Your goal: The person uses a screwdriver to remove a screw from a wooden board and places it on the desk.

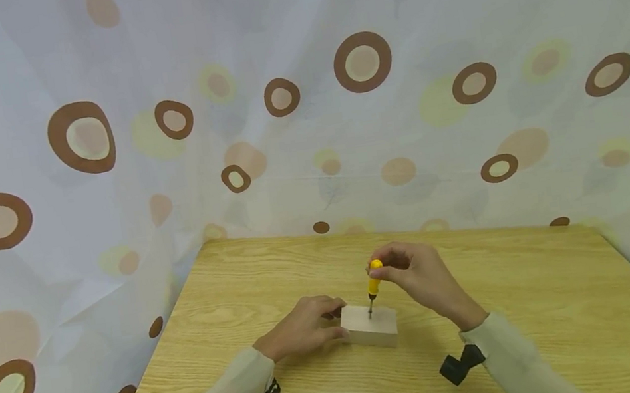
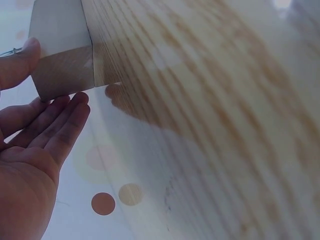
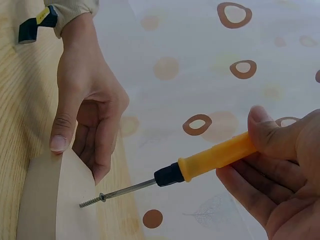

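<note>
So, left and on the near side of the wooden block (image 1: 369, 334): black wrist mount (image 1: 271, 391) at the sleeve. Left hand (image 1: 303, 327) at the block's left end, gripping it, thumb on near side, fingers close together toward far side. Block lies flat on wood-grain table (image 1: 230, 282). Screw (image 3: 91, 202) upright-ish at block's top face, depth can't tell. Yellow-handled screwdriver (image 1: 374, 284) above block, leaning right, tip at screw head. Right hand (image 1: 421, 275) up and right of block, thumb and fingers pinching the handle. Second black mount (image 1: 461, 364) right of block, nearer side.
</note>
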A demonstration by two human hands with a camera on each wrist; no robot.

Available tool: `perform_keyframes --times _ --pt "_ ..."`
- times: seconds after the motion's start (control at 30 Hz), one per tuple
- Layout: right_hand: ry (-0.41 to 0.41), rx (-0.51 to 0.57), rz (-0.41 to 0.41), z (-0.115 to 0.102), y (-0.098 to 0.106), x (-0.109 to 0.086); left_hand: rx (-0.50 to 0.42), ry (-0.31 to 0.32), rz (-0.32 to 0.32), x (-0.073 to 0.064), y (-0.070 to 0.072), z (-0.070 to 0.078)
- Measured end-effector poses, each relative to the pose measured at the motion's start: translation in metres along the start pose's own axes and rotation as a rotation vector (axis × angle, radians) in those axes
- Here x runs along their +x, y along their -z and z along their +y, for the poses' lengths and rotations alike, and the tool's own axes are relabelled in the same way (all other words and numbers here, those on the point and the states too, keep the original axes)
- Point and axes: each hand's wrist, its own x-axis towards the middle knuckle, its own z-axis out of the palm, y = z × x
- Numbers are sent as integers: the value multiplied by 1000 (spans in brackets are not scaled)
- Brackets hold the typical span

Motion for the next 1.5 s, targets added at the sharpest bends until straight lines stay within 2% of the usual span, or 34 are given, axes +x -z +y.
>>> perform_keyframes --times 0.1,0.2,0.4,0.67,0.93,1.1,1.27,1.4,1.5 --pt "7 51 -65 0 1 0 -10 6 -7 -1 0 0" --pt "17 53 -82 0 -1 -1 -16 5 -14 -3 0 -1" --pt "27 -44 34 1 -2 0 -9 -17 -4 -2 0 -1" --pt "32 8 -32 -1 -1 0 -26 -8 -5 -1 1 -2" --pt "-22 34 78 4 -7 -1 -20 -22 0 -2 1 -4" --pt "17 12 118 3 -8 -2 -18 -38 -6 0 2 -3" --pt "86 10 59 2 -5 -1 -11 -34 -13 1 2 -3" --pt "84 40 -17 1 -3 0 -18 -27 -16 1 2 -2" --pt "65 21 -21 1 -3 -1 -22 -33 -11 1 1 -2"
